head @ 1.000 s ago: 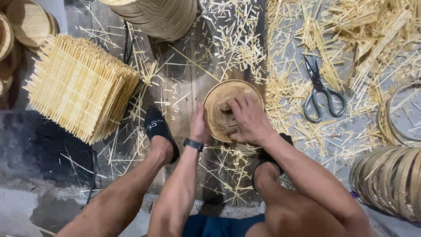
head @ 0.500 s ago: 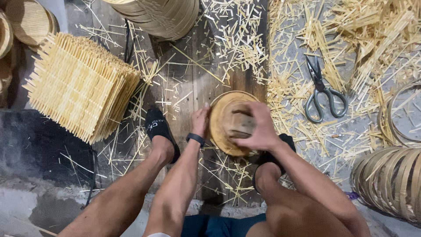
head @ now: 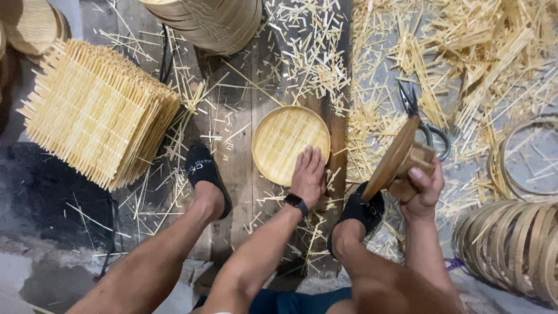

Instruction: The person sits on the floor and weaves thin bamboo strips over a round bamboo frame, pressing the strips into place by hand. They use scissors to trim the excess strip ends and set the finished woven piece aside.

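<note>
Clamped in the right hand (head: 423, 187) is a round wooden press block with a disc face and a chunky handle (head: 400, 161), held tilted on edge above the strewn floor, the fingers closed around the handle; the left hand (head: 308, 174) is laid flat and open, fingers together, on the near rim of a shallow round woven bamboo tray (head: 286, 139), nothing being gripped by it; a black watch (head: 296, 203) is worn on that wrist. The tray is seen lying face up on a dark wooden plank (head: 232, 116), between the two feet in black socks (head: 203, 171), and well apart from the block, which is held to its right. Just beyond the block, a pair of grey metal scissors (head: 419, 116) is partly hidden behind it, resting on pale bamboo offcuts (head: 465, 58) scattered thickly over the floor. To the left, a thick stack of square woven bamboo mats with bristling ends (head: 96, 113) is set; at the top edge, a tilted pile of round bamboo trays (head: 215, 23) is seen; at the lower right, a row of bent bamboo hoops (head: 511, 244) is stood on edge; a single loose hoop (head: 523, 157) is lying above them.
</note>
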